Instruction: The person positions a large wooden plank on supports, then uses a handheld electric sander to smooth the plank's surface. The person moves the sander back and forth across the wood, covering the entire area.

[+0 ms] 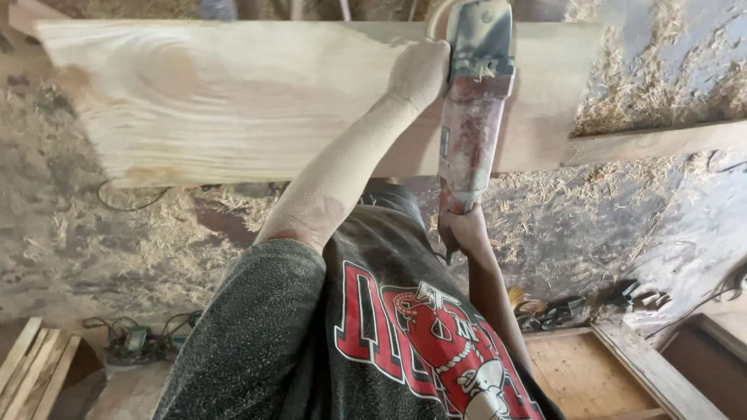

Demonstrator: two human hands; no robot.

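Observation:
A wide pale wooden plank (pixel 233 93) lies across the top of the view. On its right part rests a dusty red hand-held power tool (pixel 471 117) with a grey metal head. My left hand (pixel 420 71) is closed around the tool's side near the head, the arm coated in sawdust. My right hand (pixel 464 231) grips the tool's rear end, just below the plank's near edge. My dark shirt with a red and white print fills the lower middle.
Sawdust and shavings cover the floor (pixel 591 225). A narrower wooden beam (pixel 661 141) runs off to the right. Cables and a plug strip (pixel 136 342) lie lower left beside stacked slats (pixel 31 373). A wooden frame (pixel 622 365) and small tools (pixel 548 311) sit lower right.

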